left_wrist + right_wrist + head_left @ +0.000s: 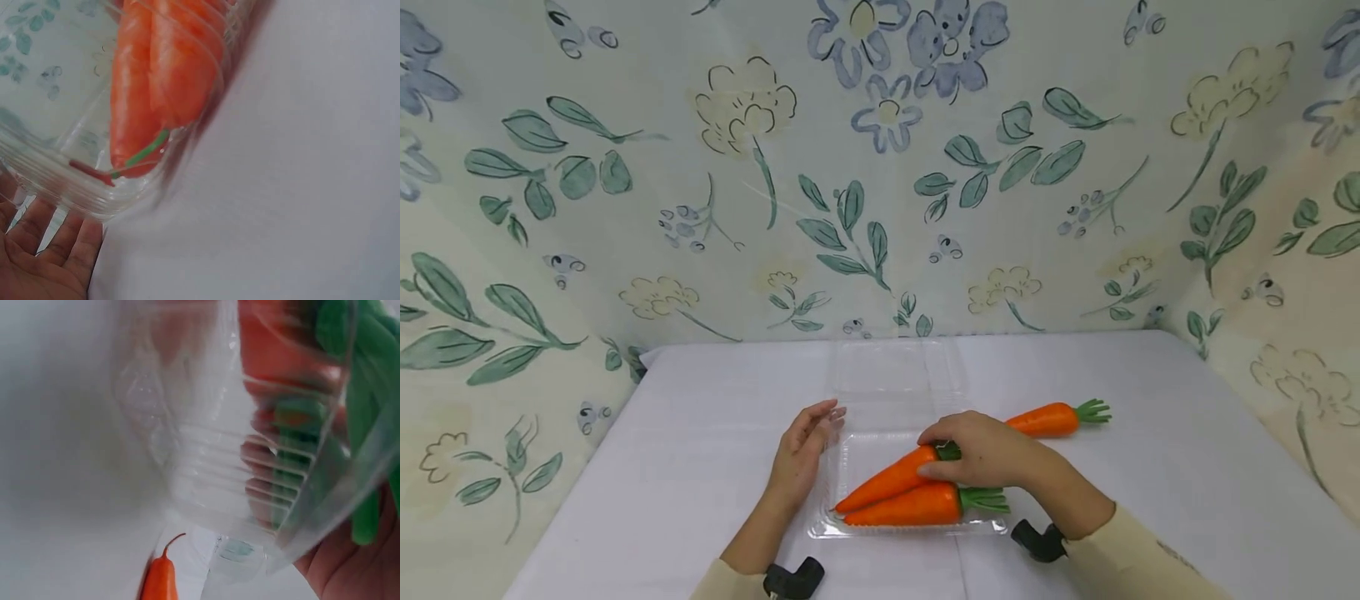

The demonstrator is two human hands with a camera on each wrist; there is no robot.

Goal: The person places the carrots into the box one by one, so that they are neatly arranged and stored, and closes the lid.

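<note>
Two orange carrots with green tops lie side by side, slanting, in a clear plastic clamshell box (850, 531). My right hand (985, 452) pinches the rear carrot (889, 479) near its green top, thumb in front and fingers behind. In front of it rests the other carrot (913, 507), its green stems reaching over the box's right side. My left hand (800, 457) is at the box's left wall; in the left wrist view its fingers (69, 244) are spread and nearly straight under the rim. Through the plastic, the right wrist view shows fingers around green stems (362, 519).
A third carrot (1051, 419) lies on the white cloth to the right, behind my right hand; its tip shows in the right wrist view. The box's clear lid (887, 367) is folded back towards the floral curtain (850, 208) at the table's far edge.
</note>
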